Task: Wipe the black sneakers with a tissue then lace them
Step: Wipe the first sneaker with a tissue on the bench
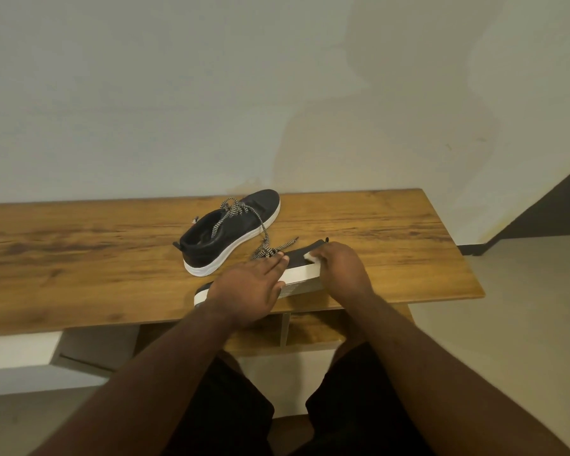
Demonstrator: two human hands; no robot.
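Two black sneakers with white soles lie on a wooden table (79, 245). The far sneaker (231, 232) stands upright with its black-and-white lace loosely threaded. The near sneaker (301, 269) is tipped on its side, its sole facing me, near the table's front edge. My left hand (247, 291) grips its middle, fingers over the upper. My right hand (341, 268) holds a white tissue (310, 257) against the toe end. A loose lace (272, 250) trails from this shoe toward the far one.
The table stands against a pale wall. Below its front edge are open wooden shelf compartments (313, 334) and a white panel (17, 353) at the left. My knees in dark shorts are under the table edge. Floor lies to the right.
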